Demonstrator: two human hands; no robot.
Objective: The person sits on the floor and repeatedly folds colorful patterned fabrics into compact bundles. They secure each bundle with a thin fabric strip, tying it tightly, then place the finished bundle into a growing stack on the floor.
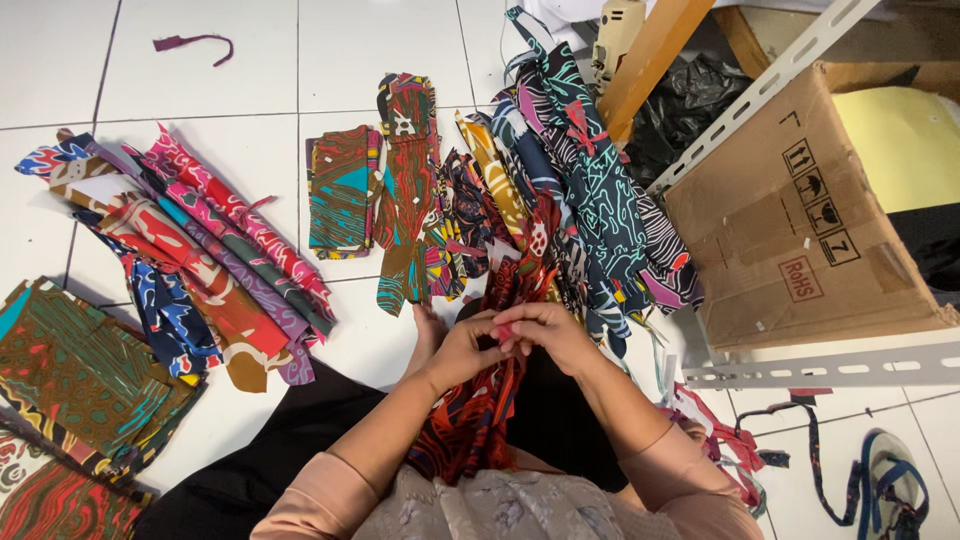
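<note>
Grey patterned top (500, 510) fills the bottom edge, peach sleeves either side, black cloth over the lap. Left hand (462, 350) and right hand (548, 335) meet at centre, fingertips pressed together, both pinching the top of a long red-orange-and-navy printed fabric strip (470, 420) that hangs down over the lap toward the body. Pinch looks like it isolates one strip from the rest, probably to keep an end lined up; exact finger contact partly hidden by the knuckles.

Just beyond the hands, a fanned pile of dark navy, teal and red patterned strips (580, 200) spreads on the white tiled floor (200, 70), touching the held strip's upper end. Beside it lies a red-and-green narrow strip stack (408, 190) and a short folded teal-orange stack (340, 190), laid parallel, seemingly sorted by print. Further left, a pink, purple and red strip bundle (210, 260), then green-brown folded cloth (80, 380). Brown cardboard box (800, 230) sits right, behind a white perforated metal rail (830, 365). Blue sandal (890, 490) bottom right.
</note>
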